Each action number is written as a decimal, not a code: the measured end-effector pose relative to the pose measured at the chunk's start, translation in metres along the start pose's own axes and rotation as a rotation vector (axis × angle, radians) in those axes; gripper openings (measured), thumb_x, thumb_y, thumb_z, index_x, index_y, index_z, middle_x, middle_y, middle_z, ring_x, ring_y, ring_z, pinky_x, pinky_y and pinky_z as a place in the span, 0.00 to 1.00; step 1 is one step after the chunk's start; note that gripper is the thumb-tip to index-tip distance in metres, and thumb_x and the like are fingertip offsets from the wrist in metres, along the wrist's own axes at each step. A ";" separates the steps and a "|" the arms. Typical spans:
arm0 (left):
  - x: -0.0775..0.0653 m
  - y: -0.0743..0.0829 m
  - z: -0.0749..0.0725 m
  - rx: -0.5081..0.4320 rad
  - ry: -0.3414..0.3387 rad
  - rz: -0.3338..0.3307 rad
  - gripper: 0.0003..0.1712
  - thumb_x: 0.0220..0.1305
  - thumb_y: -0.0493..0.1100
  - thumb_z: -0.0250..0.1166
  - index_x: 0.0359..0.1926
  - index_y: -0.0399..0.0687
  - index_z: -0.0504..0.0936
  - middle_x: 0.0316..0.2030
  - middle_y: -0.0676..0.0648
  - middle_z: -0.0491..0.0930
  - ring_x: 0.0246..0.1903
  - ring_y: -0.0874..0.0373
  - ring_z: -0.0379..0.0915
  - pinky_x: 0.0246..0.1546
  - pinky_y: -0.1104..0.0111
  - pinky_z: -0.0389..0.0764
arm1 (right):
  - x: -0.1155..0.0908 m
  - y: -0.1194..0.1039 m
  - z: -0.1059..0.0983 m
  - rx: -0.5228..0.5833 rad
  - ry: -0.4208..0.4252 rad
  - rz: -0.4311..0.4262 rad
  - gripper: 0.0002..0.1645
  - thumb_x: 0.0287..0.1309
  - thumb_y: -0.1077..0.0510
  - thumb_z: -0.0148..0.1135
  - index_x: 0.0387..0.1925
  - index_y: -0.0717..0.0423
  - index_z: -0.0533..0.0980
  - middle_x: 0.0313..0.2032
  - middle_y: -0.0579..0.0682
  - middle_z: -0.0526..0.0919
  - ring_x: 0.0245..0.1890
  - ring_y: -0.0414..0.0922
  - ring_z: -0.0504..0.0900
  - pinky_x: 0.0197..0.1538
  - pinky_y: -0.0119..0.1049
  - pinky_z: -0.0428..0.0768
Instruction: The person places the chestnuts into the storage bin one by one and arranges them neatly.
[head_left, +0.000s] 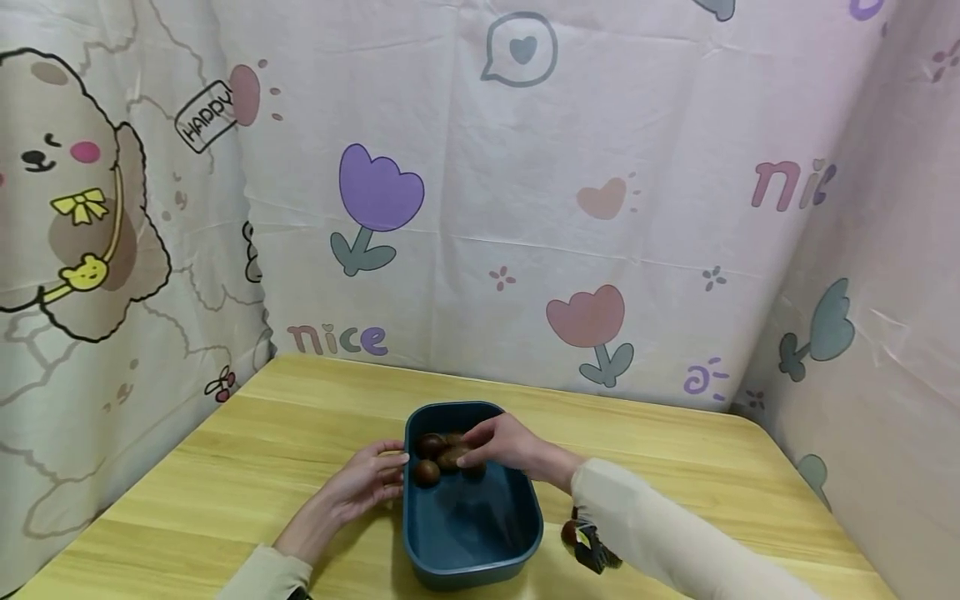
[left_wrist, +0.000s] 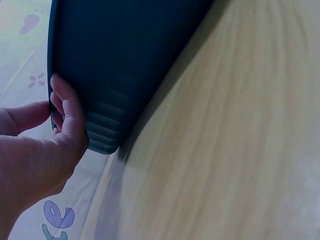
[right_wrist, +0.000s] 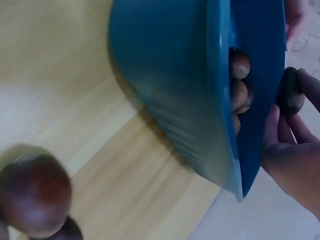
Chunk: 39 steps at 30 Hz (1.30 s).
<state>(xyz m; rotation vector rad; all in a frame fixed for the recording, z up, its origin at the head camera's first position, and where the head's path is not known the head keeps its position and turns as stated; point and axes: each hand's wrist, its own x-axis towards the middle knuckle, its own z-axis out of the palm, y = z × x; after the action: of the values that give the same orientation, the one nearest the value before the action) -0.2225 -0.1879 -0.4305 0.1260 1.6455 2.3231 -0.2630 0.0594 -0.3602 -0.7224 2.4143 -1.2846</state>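
Observation:
A dark blue plastic bin stands on the wooden table with several brown chestnuts in its far half. My left hand rests against the bin's left side. Its fingertips touch at the rim, and in the left wrist view the fingers lie over the outer wall. Above the bin, my right hand reaches in from the right. In the right wrist view it pinches a dark oval chestnut between thumb and fingers, level with the rim and apart from the others inside.
More chestnuts lie on the table beside the bin's right side, partly hidden under my right forearm in the head view. The wooden table meets a printed curtain at the back and both sides.

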 end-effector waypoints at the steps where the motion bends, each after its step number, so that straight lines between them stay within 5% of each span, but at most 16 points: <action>1: 0.000 0.000 0.000 0.001 -0.002 0.000 0.21 0.71 0.35 0.53 0.58 0.31 0.56 0.34 0.47 0.74 0.32 0.60 0.73 0.34 0.69 0.78 | 0.002 -0.001 0.002 -0.007 -0.010 -0.004 0.17 0.53 0.60 0.71 0.45 0.63 0.82 0.37 0.50 0.84 0.34 0.43 0.77 0.44 0.41 0.79; 13: 0.002 0.000 0.002 0.021 -0.015 -0.004 0.24 0.71 0.36 0.53 0.60 0.30 0.53 0.36 0.47 0.74 0.34 0.59 0.73 0.37 0.67 0.79 | 0.025 -0.008 0.025 -0.086 -0.033 0.006 0.17 0.50 0.59 0.74 0.42 0.60 0.84 0.35 0.46 0.84 0.34 0.40 0.76 0.39 0.33 0.78; 33: 0.002 0.001 0.001 0.015 0.007 -0.004 0.20 0.70 0.34 0.52 0.57 0.32 0.56 0.34 0.48 0.71 0.32 0.61 0.70 0.35 0.69 0.77 | 0.018 -0.002 0.055 -0.137 0.003 0.007 0.15 0.41 0.65 0.78 0.35 0.62 0.83 0.29 0.46 0.82 0.30 0.38 0.75 0.36 0.32 0.77; 39: -0.001 0.000 0.001 0.016 0.009 0.000 0.22 0.70 0.35 0.53 0.58 0.31 0.55 0.33 0.48 0.71 0.31 0.61 0.70 0.34 0.69 0.77 | 0.015 0.003 0.062 -0.137 -0.025 -0.006 0.11 0.43 0.66 0.77 0.31 0.62 0.83 0.22 0.44 0.79 0.24 0.37 0.73 0.28 0.29 0.72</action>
<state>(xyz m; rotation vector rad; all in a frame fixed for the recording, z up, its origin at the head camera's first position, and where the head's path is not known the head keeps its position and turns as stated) -0.2215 -0.1874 -0.4304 0.1191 1.6686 2.3141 -0.2456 0.0102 -0.3970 -0.7773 2.5004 -1.1143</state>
